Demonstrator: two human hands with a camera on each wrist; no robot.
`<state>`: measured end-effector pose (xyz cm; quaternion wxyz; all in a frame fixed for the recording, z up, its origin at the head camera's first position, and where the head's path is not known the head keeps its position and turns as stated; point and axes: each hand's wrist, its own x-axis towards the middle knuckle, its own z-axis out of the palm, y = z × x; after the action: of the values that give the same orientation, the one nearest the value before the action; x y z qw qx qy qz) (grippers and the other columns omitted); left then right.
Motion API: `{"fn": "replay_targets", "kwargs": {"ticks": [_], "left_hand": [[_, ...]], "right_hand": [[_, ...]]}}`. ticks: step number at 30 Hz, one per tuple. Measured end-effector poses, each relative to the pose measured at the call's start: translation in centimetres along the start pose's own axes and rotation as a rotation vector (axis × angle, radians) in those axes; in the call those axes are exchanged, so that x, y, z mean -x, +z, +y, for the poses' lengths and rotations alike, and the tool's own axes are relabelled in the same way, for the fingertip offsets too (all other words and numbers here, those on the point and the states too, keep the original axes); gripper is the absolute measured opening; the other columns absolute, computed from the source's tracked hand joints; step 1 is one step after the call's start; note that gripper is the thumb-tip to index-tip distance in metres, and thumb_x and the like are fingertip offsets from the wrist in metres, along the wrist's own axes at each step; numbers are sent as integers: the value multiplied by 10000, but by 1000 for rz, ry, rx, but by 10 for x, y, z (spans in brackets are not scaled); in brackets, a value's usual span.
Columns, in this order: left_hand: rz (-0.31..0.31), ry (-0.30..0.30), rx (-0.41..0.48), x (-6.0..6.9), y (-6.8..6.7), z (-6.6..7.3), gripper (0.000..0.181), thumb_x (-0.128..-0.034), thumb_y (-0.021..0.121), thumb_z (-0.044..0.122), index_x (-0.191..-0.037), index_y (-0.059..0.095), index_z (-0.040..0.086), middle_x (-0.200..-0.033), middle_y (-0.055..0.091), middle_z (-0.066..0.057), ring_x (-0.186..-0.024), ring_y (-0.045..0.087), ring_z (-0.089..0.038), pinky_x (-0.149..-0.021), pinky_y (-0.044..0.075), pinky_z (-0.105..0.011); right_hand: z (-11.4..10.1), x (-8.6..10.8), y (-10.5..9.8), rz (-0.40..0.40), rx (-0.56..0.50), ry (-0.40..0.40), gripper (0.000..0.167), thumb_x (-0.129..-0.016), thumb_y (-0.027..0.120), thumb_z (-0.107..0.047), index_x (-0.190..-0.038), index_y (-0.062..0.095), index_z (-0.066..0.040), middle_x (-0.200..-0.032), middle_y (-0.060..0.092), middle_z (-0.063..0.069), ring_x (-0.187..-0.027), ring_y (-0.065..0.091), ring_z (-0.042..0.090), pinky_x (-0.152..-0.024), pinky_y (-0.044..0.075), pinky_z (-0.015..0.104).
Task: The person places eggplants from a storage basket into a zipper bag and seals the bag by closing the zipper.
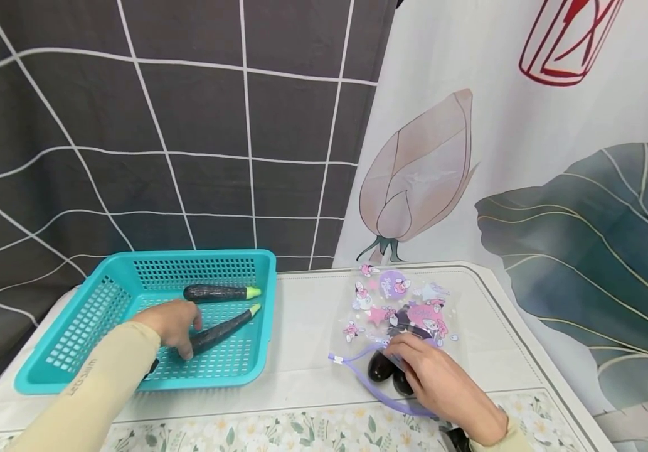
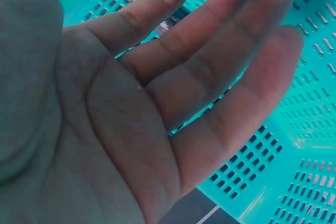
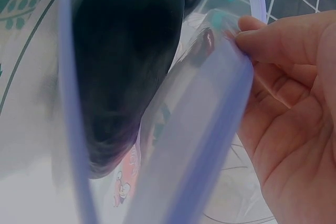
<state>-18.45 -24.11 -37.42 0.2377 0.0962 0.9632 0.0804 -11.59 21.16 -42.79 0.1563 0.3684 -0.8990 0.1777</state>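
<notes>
Left hand (image 1: 172,323), fingers slightly spread, over dark vegetables (image 1: 216,293) in the basket (image 1: 270,311), near the counter's (image 1: 307,333) left edge. Right hand (image 1: 439,380), pinching the plastic bag (image 1: 424,314), dark items (image 1: 380,366) inside, toward the right edge.

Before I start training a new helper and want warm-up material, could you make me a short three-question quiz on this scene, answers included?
1. How many green-tipped dark vegetables show in the turquoise basket in the head view?
2. Which of the hands pinches the edge of the plastic bag?
A) left
B) right
C) neither
3. True or false: the basket stands to the person's right of the bag.

Key
1. Two, lying apart: a farther one and a nearer one.
2. B, the right hand; the left hand is over the basket.
3. False: the basket stands to the left.
</notes>
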Motion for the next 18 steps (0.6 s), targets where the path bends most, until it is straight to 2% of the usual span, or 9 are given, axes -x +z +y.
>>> {"fn": "replay_targets", "kwargs": {"ticks": [4,12,18], "left_hand": [[-6,-3,-8,-2,1,-1,474,-636,940,105,-1036,705,11,-1090,671,-179,-948,640,-346,-771,553,-506],[-23,4,11,-5,2,-2,438,-658,927,98,-1016,686,23,-1011,669,-115,-811,602,-241,-727,544,-453],[-24,4,16,-9,4,-2,429,-659,924,80,-1011,688,11,-995,675,-113,-794,603,-226,-743,551,-460]], "right_hand": [[0,0,0,1,5,0,295,-830,686,91,-1062,680,-91,-1109,638,6,-982,653,136,-791,563,313],[0,0,0,-3,1,3,294,-834,680,94,-1066,680,-86,-1106,637,3,-982,652,137,-792,562,317],[-1,1,0,0,5,15,297,-837,688,89,-1066,683,-99,-1116,640,-7,-996,652,131,-808,561,319]]}}
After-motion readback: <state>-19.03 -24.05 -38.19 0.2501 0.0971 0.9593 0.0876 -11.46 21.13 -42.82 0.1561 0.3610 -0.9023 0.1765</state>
